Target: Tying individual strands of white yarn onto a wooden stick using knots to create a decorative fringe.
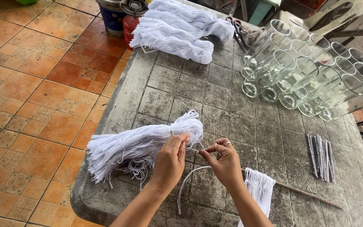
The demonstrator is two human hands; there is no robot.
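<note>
At the bottom edge both forearms are cut off. A thin stick [307, 194] strung with white fringe [259, 191] lies at lower right, its near end hidden behind the right arm. The right hand [225, 162] pinches a single white string [190, 176] that loops down toward the table edge; the left hand [171, 159] pinches strands at the tied neck of a white string bundle [135, 147] lying low and left of centre. The grey stone table [236, 113] has bare room mid-frame. Grey sticks [321, 157] lie right; glass tumblers [303, 71] on their sides upper right; 2 more bundles [177, 29] and scissors [237, 31] at top, partly hidden.
</note>
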